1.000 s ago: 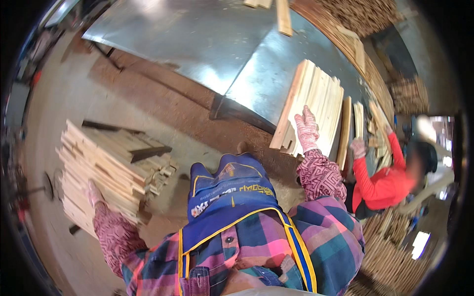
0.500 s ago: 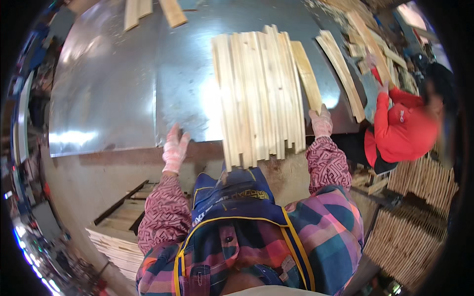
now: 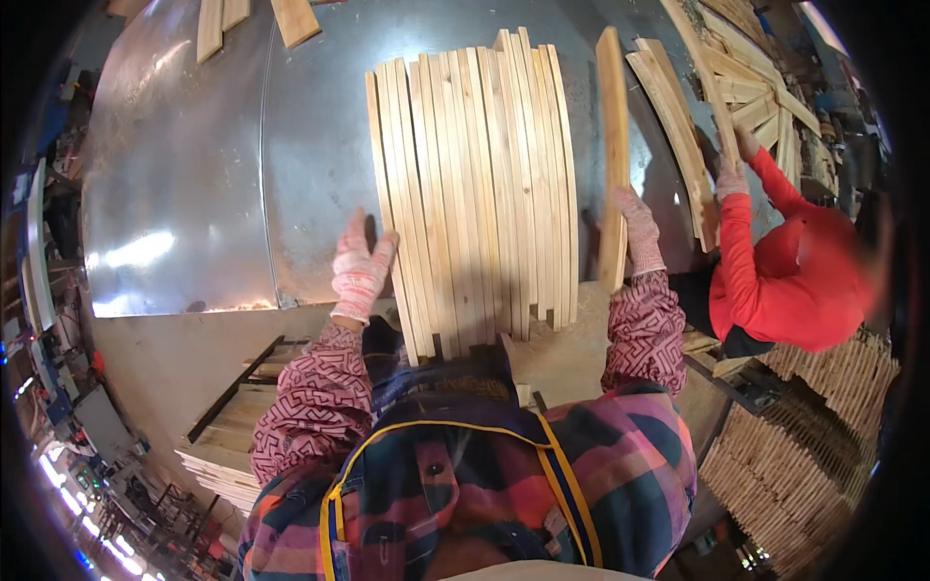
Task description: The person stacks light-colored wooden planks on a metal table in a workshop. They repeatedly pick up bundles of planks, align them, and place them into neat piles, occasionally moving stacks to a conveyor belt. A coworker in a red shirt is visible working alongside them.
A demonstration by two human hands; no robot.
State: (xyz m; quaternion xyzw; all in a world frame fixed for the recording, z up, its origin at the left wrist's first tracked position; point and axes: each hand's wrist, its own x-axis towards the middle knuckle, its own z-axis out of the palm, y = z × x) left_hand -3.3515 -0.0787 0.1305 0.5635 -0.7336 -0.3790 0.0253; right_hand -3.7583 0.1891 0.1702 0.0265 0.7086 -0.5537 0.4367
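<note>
A row of pale wooden slats (image 3: pixel 480 184) lies flat side by side on a shiny metal table (image 3: pixel 184 155). My left hand (image 3: pixel 360 269), in a pink-and-white knit glove, rests with spread fingers against the left edge of the row. My right hand (image 3: pixel 635 228), gloved the same way, grips one separate slat (image 3: pixel 611 145) held up on its edge just right of the row.
A person in a red top (image 3: pixel 790 276) stands at the right with a gloved hand (image 3: pixel 731 174) on a fan of slats (image 3: pixel 746 87). Stacked slats (image 3: pixel 228 441) sit low at my left, and more stacks (image 3: pixel 814 426) at lower right. Loose boards (image 3: pixel 291 17) lie at the table's far edge.
My view has swung from the stack on the left to the table. The bundle now lies flat. My left hand moved onto its left edge and my right hand lifted one slat apart.
</note>
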